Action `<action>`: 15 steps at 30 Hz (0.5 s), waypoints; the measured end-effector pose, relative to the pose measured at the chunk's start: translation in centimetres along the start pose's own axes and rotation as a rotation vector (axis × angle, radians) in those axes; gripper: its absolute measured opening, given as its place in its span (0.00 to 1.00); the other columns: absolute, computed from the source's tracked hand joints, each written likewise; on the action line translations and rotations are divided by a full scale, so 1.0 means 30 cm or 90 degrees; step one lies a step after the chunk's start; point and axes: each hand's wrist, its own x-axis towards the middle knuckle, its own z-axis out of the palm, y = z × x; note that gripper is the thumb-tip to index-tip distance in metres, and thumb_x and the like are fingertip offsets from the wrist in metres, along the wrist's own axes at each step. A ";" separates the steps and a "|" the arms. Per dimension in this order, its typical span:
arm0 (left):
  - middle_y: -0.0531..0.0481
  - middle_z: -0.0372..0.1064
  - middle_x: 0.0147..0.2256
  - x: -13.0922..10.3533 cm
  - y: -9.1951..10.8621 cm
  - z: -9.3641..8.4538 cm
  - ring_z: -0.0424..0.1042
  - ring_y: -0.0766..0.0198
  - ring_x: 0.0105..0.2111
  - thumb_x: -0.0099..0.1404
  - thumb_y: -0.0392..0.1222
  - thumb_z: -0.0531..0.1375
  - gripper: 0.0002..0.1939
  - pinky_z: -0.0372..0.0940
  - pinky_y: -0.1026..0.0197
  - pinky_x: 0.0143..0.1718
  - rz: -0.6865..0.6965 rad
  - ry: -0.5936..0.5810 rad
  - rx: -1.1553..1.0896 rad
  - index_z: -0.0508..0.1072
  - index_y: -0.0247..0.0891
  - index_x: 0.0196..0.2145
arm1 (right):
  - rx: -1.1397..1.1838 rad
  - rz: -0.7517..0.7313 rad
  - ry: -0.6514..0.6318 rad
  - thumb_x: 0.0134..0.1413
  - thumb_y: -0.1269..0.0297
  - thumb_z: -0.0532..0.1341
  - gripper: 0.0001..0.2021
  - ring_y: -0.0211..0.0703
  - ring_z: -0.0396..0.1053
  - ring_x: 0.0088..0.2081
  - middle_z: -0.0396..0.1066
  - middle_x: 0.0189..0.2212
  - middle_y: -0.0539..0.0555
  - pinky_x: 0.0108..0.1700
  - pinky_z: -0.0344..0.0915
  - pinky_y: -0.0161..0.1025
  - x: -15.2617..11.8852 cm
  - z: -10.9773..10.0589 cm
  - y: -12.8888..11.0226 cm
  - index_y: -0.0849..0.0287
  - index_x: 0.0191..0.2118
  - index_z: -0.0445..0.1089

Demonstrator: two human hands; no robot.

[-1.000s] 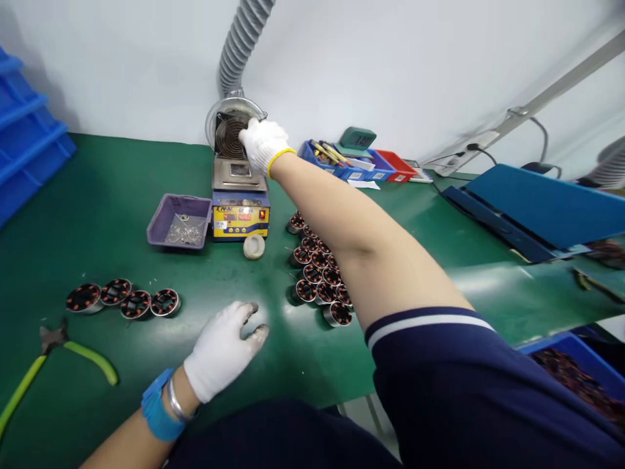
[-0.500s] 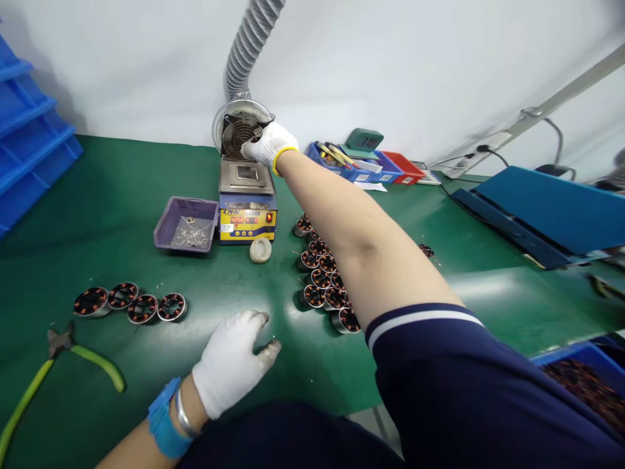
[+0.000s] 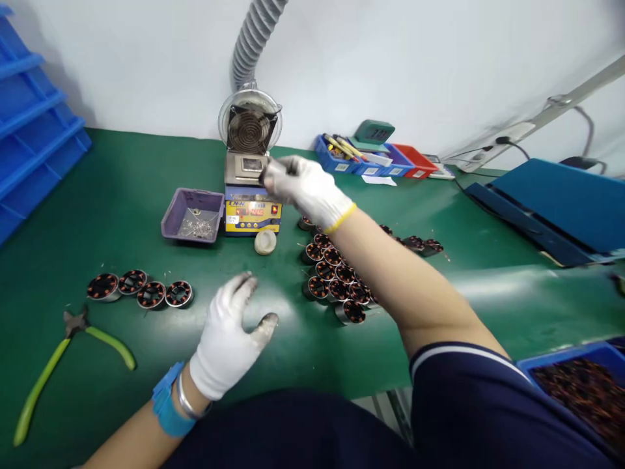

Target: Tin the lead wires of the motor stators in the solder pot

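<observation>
My right hand (image 3: 310, 189), in a white glove with a yellow cuff, is closed round a dark metal-rimmed coil ring (image 3: 274, 170). It is just right of the solder pot (image 3: 252, 212), which has a digital display. Over the green table my left hand (image 3: 229, 332), gloved in white, has its thumb and fingers apart and nothing between them. Four coil rings (image 3: 151, 295) form a row to its left. Several more coil rings (image 3: 338, 289) stand packed together below my right forearm, which hides part of them.
Left of the pot sits a purple tray (image 3: 168, 218) with metal bits. Green-handled cutters (image 3: 75, 322) lie at the left. A white round cup (image 3: 265, 242), blue bins (image 3: 342, 164), a red bin (image 3: 415, 156) and a fan (image 3: 250, 130) are farther around. Blue trays (image 3: 34, 124) stand upper left.
My right hand has moved from the fan down and to the right, away from the pot, with the coil ring in it. My left hand's fingers have tilted up slightly. The view has shifted a little.
</observation>
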 end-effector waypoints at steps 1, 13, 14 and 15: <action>0.33 0.65 0.59 0.001 0.006 -0.009 0.68 0.46 0.58 0.66 0.47 0.60 0.26 0.66 0.43 0.58 -0.001 0.039 0.004 0.63 0.37 0.59 | 0.076 -0.008 -0.023 0.47 0.59 0.66 0.25 0.44 0.75 0.42 0.76 0.43 0.54 0.46 0.75 0.43 -0.097 0.026 0.025 0.60 0.52 0.68; 0.39 0.63 0.59 0.003 0.029 -0.011 0.67 0.47 0.59 0.66 0.45 0.61 0.14 0.65 0.42 0.59 -0.030 0.032 0.058 0.72 0.43 0.48 | 0.048 -0.249 0.124 0.47 0.70 0.61 0.23 0.49 0.73 0.51 0.72 0.49 0.58 0.54 0.72 0.50 -0.607 0.255 0.192 0.52 0.51 0.63; 0.40 0.63 0.58 0.002 0.028 -0.010 0.68 0.48 0.58 0.66 0.46 0.61 0.14 0.66 0.42 0.59 -0.036 0.032 0.042 0.71 0.43 0.49 | 0.043 -0.258 0.129 0.46 0.69 0.61 0.23 0.50 0.73 0.51 0.72 0.49 0.58 0.54 0.72 0.51 -0.605 0.250 0.198 0.52 0.51 0.63; 0.40 0.64 0.57 0.001 0.027 -0.008 0.69 0.49 0.58 0.66 0.46 0.61 0.15 0.67 0.43 0.59 -0.041 0.035 0.030 0.71 0.42 0.50 | 0.042 -0.259 0.135 0.46 0.69 0.61 0.23 0.51 0.73 0.51 0.72 0.49 0.58 0.54 0.73 0.51 -0.604 0.246 0.202 0.52 0.51 0.63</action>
